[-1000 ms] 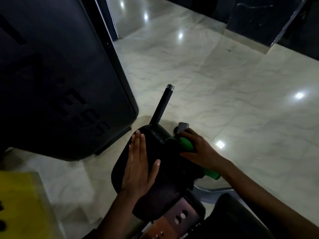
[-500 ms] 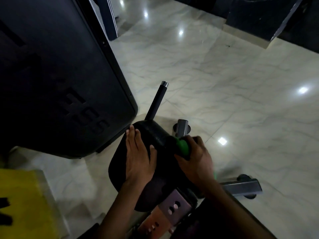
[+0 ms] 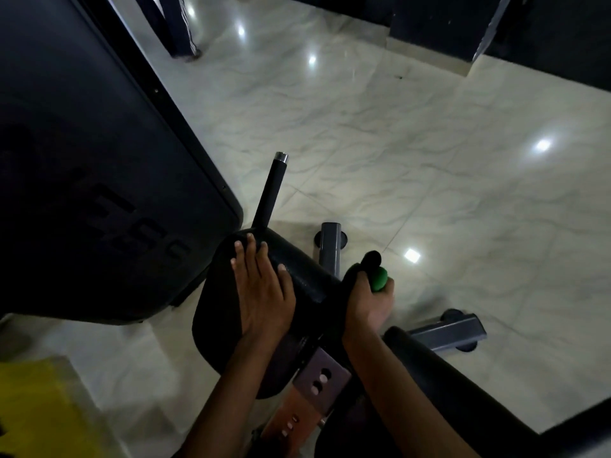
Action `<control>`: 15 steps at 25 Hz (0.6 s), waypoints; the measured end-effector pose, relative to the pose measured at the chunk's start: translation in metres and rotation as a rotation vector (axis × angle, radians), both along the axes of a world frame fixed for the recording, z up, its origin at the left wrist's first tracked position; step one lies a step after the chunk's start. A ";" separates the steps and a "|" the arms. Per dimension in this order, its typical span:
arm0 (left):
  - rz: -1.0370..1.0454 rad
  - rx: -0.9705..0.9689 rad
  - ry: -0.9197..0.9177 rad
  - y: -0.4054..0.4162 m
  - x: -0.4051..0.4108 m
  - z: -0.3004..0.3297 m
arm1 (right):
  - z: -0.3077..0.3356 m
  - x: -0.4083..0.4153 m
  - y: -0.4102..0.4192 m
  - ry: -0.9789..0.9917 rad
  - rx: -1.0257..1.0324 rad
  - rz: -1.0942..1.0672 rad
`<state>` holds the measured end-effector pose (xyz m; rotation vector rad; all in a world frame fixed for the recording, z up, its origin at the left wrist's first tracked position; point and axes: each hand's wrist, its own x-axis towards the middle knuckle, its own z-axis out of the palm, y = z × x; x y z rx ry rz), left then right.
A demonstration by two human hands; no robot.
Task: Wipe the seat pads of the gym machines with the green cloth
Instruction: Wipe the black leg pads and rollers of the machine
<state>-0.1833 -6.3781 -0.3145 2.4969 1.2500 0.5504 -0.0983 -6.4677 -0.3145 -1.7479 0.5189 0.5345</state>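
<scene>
Black padded vinyl seat pad (image 3: pixel 297 279) carries the left hand (image 3: pixel 264 292), flat, fingers straight and slightly spread. At the pad's right edge, the right hand (image 3: pixel 370 299) curls its fingers around the bunched green cloth (image 3: pixel 378 279).

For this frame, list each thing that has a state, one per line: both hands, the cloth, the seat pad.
left hand: flat, fingers straight, resting on the seat pad
right hand: gripping the green cloth at the pad's right edge
green cloth: bunched, mostly hidden in the right hand
seat pad: black, tilted, held under the left hand
</scene>
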 end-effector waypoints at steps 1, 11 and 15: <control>0.010 -0.003 -0.007 0.001 0.001 0.000 | 0.005 -0.008 -0.001 -0.014 0.033 0.018; -0.002 -0.048 -0.014 -0.003 -0.001 0.006 | 0.002 0.042 0.002 0.344 0.057 0.188; 0.047 -0.099 0.005 0.009 -0.010 0.005 | 0.001 0.047 -0.006 0.168 -0.027 0.495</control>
